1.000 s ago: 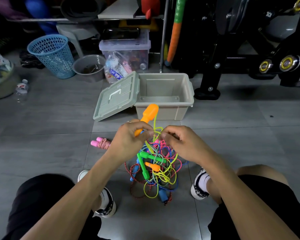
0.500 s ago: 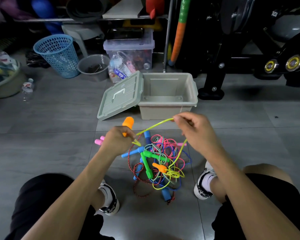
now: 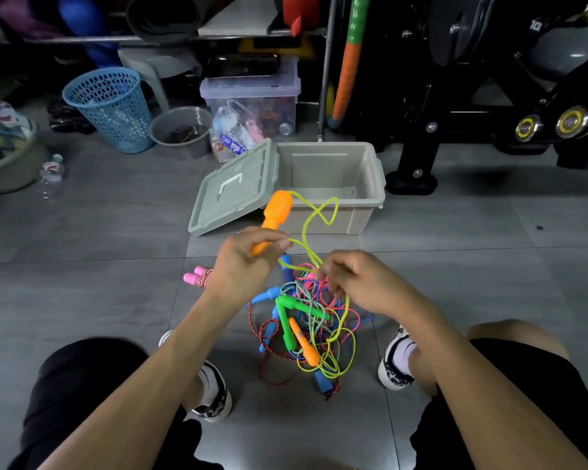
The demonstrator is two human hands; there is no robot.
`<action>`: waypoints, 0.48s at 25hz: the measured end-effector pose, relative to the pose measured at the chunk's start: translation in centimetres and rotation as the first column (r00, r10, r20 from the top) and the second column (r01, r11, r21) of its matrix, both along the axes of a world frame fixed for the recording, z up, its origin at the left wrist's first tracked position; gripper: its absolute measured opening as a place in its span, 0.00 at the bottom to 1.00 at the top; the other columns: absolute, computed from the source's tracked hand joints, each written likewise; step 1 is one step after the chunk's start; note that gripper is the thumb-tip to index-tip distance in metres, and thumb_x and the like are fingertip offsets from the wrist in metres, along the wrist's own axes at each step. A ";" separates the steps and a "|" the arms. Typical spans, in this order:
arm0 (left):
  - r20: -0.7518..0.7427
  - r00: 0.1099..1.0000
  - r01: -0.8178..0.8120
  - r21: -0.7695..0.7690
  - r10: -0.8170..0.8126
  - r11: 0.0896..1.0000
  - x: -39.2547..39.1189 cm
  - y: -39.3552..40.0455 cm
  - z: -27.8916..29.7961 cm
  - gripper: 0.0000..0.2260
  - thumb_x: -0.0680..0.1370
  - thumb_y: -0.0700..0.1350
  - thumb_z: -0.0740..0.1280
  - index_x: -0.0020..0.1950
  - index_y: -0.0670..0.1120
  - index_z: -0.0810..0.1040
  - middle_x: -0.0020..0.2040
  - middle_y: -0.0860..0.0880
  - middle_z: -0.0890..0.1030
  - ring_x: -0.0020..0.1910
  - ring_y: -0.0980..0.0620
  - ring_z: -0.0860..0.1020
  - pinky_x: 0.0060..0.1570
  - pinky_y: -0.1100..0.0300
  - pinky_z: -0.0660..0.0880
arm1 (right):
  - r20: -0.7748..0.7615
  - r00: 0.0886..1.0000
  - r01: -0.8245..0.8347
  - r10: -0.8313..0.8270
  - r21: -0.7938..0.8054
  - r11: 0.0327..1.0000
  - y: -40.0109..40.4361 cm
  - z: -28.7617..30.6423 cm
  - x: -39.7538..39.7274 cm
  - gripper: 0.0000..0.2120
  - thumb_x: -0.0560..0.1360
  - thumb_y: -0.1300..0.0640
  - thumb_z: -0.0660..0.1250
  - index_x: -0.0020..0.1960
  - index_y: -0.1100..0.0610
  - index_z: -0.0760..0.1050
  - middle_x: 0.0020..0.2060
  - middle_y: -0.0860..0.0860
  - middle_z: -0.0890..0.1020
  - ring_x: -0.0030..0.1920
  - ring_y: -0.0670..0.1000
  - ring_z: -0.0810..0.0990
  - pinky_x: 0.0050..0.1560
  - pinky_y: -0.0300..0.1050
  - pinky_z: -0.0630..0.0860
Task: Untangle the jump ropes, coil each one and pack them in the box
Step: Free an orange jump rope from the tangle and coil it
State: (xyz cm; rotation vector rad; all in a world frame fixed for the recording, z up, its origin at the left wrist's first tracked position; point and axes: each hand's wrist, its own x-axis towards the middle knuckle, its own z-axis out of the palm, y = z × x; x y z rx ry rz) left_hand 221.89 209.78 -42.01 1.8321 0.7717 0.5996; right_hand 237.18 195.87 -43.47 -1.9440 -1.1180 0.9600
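Gym floor, tangle (image 3: 306,330) lying just short of open box (image 3: 333,184).
My left hand (image 3: 248,259) grips orange handle (image 3: 275,215) up high; right hand (image 3: 357,283) pinches yellow cord (image 3: 308,242) to free it.

The person wears black shorts (image 3: 82,385) that end above the knees, and both forearms are bare, with no sleeves to see. On the feet are low sneakers (image 3: 214,398) in white and black, with a dark speckled pattern along the side and a white sole. White socks (image 3: 404,354) show above the shoes. The left hand (image 3: 245,262) and the right hand (image 3: 364,283) are bare, without gloves or a watch.
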 end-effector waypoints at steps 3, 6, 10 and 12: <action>-0.064 0.990 -0.128 -0.086 0.123 0.988 -0.5 1.1 -0.1 0.06 0.78 0.43 0.68 0.43 0.52 0.83 0.26 0.60 0.75 0.23 0.58 0.67 0.33 0.54 0.74 | 0.108 0.985 -0.090 0.138 -0.365 0.927 -0.2 -1.1 0.6 0.14 0.82 0.59 0.54 0.45 0.55 0.77 0.39 0.51 0.82 0.44 0.52 0.81 0.45 0.45 0.76; -0.495 0.868 -0.088 -0.091 0.031 0.992 -0.7 1.8 -1.0 0.08 0.77 0.43 0.67 0.41 0.53 0.82 0.34 0.52 0.78 0.33 0.47 0.77 0.39 0.59 0.73 | 0.269 0.963 0.016 0.015 -0.113 0.994 0.0 -0.5 1.0 0.12 0.81 0.58 0.58 0.44 0.54 0.79 0.36 0.47 0.82 0.40 0.54 0.81 0.41 0.47 0.76; -0.626 0.767 0.140 -0.056 -0.144 0.989 -0.6 1.0 -1.5 0.10 0.74 0.46 0.72 0.54 0.53 0.82 0.49 0.53 0.81 0.47 0.53 0.77 0.47 0.64 0.70 | 0.127 0.984 0.084 -0.129 0.313 0.946 0.1 1.2 0.2 0.10 0.80 0.56 0.62 0.45 0.52 0.81 0.26 0.41 0.74 0.27 0.44 0.68 0.31 0.43 0.69; -0.364 0.903 0.232 -0.039 -0.230 0.972 -0.3 0.2 -0.9 0.11 0.72 0.48 0.75 0.54 0.54 0.84 0.49 0.56 0.82 0.48 0.58 0.79 0.50 0.65 0.72 | 0.173 0.985 -0.032 -0.017 0.276 0.961 0.1 1.5 -0.5 0.11 0.80 0.56 0.63 0.40 0.49 0.78 0.25 0.44 0.71 0.27 0.43 0.66 0.30 0.41 0.64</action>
